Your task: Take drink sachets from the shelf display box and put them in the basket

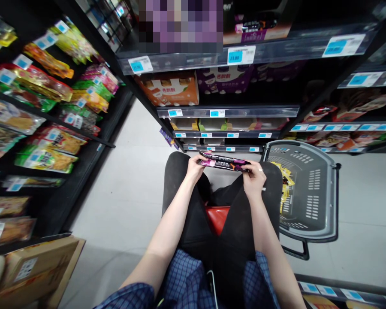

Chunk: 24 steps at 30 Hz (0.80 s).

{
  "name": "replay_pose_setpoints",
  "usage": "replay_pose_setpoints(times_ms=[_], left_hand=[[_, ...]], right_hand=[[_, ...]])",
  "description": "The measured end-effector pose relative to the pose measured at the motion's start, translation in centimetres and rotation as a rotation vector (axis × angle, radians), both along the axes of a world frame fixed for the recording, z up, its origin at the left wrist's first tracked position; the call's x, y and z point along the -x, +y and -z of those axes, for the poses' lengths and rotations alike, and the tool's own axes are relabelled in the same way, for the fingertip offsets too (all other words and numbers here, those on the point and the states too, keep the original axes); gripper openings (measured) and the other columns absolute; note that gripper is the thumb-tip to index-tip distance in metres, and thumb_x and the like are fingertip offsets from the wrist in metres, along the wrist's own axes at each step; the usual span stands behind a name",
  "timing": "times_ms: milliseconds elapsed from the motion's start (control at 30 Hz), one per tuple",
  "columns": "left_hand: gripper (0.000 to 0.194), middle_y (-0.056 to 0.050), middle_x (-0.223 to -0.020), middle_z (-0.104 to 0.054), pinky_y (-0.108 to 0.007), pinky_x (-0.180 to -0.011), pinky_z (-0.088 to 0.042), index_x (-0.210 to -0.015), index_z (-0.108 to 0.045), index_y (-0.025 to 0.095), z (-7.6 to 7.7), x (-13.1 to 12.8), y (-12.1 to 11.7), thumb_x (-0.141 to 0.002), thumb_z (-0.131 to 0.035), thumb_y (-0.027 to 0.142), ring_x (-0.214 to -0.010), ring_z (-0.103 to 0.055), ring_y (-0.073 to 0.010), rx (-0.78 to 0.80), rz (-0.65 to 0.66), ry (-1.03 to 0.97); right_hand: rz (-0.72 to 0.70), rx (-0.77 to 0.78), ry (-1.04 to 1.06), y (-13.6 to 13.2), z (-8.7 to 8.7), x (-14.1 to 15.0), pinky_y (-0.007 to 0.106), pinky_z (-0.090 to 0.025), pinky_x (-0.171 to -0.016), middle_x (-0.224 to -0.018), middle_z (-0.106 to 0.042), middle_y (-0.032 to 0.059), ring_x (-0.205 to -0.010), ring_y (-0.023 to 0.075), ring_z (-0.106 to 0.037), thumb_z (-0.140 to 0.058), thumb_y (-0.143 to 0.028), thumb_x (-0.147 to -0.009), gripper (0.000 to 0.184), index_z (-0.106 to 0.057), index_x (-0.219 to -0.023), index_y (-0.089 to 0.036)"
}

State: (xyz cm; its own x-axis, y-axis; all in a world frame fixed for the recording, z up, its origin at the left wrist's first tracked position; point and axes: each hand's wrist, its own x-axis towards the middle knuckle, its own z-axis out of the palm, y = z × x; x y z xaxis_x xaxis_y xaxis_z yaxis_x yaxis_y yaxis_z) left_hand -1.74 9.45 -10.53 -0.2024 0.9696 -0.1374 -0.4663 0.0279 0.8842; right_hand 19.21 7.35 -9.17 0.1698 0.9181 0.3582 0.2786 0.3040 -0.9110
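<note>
From my head camera, my left hand (195, 168) and right hand (254, 177) pinch opposite ends of the slim black-and-purple packets (223, 165), holding them level above the gap between my legs (177, 184). Just beside my right knee stands a grey basket (299, 206) with yellow packets (287, 182) inside. Ahead, a shelf (193, 112) carries an orange box (172, 91) beside purple boxes (223, 81).

Packets (223, 163): between my hands (195, 168)
Basket (321, 206): just beside my right leg (272, 193), sachets (287, 180) inside
Shelves (228, 112): straight ahead of me, boxes (176, 88) on them
Rack (70, 191): on my left, bags (56, 143) on it
</note>
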Motion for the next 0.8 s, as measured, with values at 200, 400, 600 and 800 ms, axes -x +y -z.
replay_pose_setpoints(times_ms=[200, 400, 600, 800], left_hand=[[0.022, -0.004, -0.091, -0.07, -0.028, -0.071, -0.045, -0.05, -0.057, 0.015, 0.1, 0.0, 0.1, -0.045, -0.078, 0.011, -0.091, -0.064, -0.0209, -0.018, -0.02, -0.004], [0.019, -0.004, -0.09, -0.071, -0.026, -0.069, -0.045, -0.049, -0.058, 0.014, 0.2, -0.1, 0.1, -0.045, -0.076, 0.009, -0.084, -0.064, -0.0183, -0.001, -0.031, -0.025], [0.02, -0.001, -0.075, -0.07, -0.023, -0.063, -0.045, -0.053, -0.063, 0.015, 0.2, -0.1, 0.1, -0.041, -0.077, 0.006, -0.068, -0.062, -0.0125, 0.05, -0.027, -0.038], [0.025, -0.003, -0.068, -0.068, -0.03, -0.071, -0.051, -0.068, -0.071, 0.011, -0.6, -0.3, -0.1, -0.045, -0.081, 0.015, -0.066, -0.063, -0.0142, 0.139, 0.075, -0.053]], right_hand=[[0.02, -0.059, -0.002, 0.2, 0.6, -0.1, 0.038, -0.05, -0.083, -0.094, -0.067, 0.0036, -0.092, 0.0211, -0.063, -0.054, -0.007, -0.067, 0.018, -0.065, -0.064, -0.022], [0.037, -0.071, 0.033, 0.4, 0.9, -0.2, 0.037, -0.05, -0.081, -0.092, -0.066, 0.0032, -0.089, 0.0201, -0.064, -0.058, -0.008, -0.068, 0.016, -0.066, -0.063, -0.021], [0.033, 0.026, 0.114, 0.6, 1.1, -0.2, 0.036, -0.05, -0.081, -0.089, -0.063, 0.0033, -0.089, 0.0197, -0.062, -0.062, -0.01, -0.065, 0.012, -0.067, -0.066, -0.02], [0.019, 0.205, 0.272, 0.8, 1.2, 0.1, 0.029, -0.055, -0.057, -0.08, -0.058, 0.0013, -0.066, 0.0141, -0.06, -0.064, -0.031, -0.072, 0.015, -0.063, -0.079, -0.018]])
